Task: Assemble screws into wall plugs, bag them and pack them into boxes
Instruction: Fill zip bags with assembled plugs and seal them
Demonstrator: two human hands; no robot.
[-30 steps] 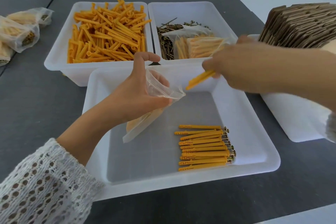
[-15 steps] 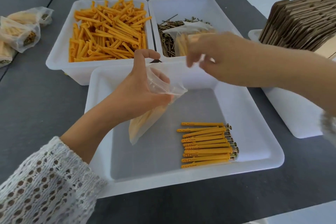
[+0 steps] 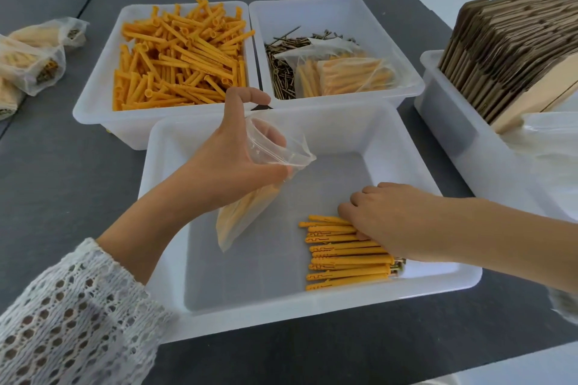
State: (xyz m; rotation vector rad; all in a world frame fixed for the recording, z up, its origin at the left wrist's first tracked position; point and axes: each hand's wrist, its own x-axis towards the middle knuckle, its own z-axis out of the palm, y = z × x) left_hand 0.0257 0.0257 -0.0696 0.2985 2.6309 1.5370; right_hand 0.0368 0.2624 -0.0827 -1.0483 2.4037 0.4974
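My left hand (image 3: 231, 162) is gripping the mouth of a clear plastic zip bag (image 3: 250, 197), part filled with plugs, above the near white plastic tray (image 3: 175, 222). My right hand (image 3: 384, 216) has its fingers curled onto the row of orange wall plugs with screws in them (image 3: 344, 262) on the tray floor; can't tell if it's pinching one yet. Main risk imo: the floppy bag mouth folding shut, or grabbing too many and dropping some.

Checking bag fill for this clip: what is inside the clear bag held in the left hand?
Orange plugs lie in the lower part of the clear bag, which the left hand holds open. Their number and any screws in them cannot be made out through the plastic.
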